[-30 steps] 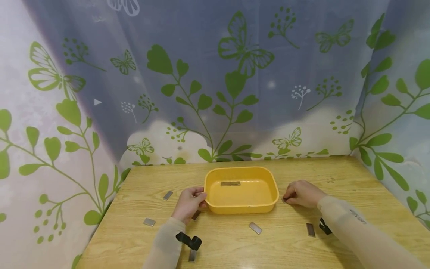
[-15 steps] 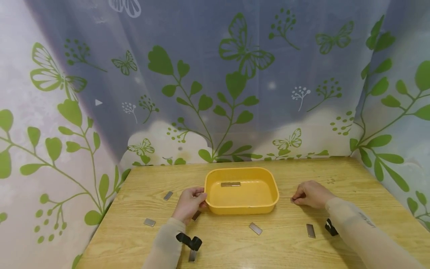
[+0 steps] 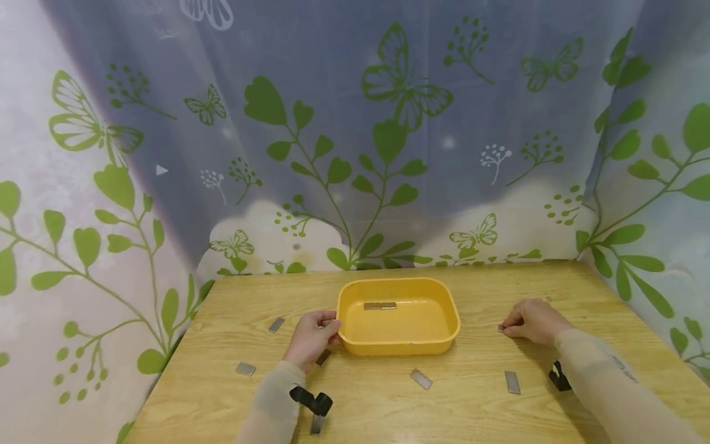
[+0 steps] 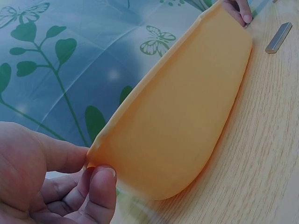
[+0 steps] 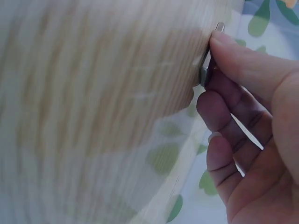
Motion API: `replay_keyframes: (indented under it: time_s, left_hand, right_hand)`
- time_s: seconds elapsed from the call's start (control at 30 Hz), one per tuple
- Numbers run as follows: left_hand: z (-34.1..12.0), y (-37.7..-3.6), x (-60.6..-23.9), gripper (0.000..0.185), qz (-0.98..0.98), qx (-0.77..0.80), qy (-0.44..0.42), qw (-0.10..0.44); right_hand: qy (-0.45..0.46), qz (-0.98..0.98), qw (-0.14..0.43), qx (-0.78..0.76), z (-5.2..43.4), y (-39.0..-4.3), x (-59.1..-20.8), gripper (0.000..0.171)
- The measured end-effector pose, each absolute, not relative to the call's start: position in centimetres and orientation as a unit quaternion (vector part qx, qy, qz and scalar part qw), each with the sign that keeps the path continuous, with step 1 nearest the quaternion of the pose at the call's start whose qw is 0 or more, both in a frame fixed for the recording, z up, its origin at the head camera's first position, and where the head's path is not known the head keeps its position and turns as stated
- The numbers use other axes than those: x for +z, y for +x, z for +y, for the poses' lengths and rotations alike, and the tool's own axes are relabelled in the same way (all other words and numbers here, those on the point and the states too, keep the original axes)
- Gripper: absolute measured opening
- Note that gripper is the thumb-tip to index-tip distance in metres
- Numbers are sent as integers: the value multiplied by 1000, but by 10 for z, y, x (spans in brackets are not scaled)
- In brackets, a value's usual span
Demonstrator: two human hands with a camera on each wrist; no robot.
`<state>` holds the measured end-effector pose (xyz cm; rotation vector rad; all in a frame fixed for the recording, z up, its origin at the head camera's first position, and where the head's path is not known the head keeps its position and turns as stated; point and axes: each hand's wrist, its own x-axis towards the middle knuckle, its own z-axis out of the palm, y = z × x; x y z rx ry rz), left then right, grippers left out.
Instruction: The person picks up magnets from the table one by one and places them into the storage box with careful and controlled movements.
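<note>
A yellow plastic basin (image 3: 399, 349) stands mid-table. My left hand (image 3: 312, 339) pinches its left end at the rim between thumb and fingers, as the left wrist view shows up close. Inside it, two small metal bars (image 3: 379, 306) lie end to end along the back. To the right of the basin, my right hand (image 3: 537, 322) pinches another flat metal bar (image 5: 205, 67) between thumb and fingertips, close over the tabletop. In the head view most of this bar is hidden by the fingers.
Loose metal bars lie scattered on the wooden table (image 3: 377, 413): one bar (image 3: 421, 378) in front of the basin, one (image 3: 513, 382) nearer the right forearm, several around the left arm. A patterned curtain (image 3: 333, 154) hangs behind the table and at both sides.
My right hand has moved rightward along the table with the metal bar, away from the basin. My left hand stays at the basin's left rim.
</note>
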<state>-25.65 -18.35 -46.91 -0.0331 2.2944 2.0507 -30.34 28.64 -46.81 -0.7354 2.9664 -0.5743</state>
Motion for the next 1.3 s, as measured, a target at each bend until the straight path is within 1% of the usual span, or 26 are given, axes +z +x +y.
replay_keyframes:
  time_s: [0.33,0.47,0.57,0.63,0.8,0.87,1.07,1.3]
  left_hand:
    - [-183,-256,-469,33,746,665,-10,30]
    - [-183,-256,-469,33,747,664,-14,31]
    - [-183,-257,-469,33,749,662,-16,29]
    - [-183,-257,-469,33,749,662,-14,28]
    - [-183,-257,-468,33,748,663,-12,29]
    - [-182,-256,-467,32,747,664,-14,29]
    - [-182,-255,-466,33,747,664,-18,30]
    - [-181,-256,-468,33,746,665,-24,34]
  right_hand:
    - [-193,966,6,-173,310,-300,-468,11]
    - [-173,967,11,-187,316,-299,-468,12]
    - [-176,965,14,-197,318,-300,-469,17]
    - [-173,963,18,-205,321,-300,-471,24]
    - [-159,957,35,-238,334,-301,-477,49]
    - [-153,954,39,-256,339,-301,-480,54]
    - [-138,948,46,-284,342,-301,-483,54]
    - [-137,951,24,-276,336,-298,-483,45]
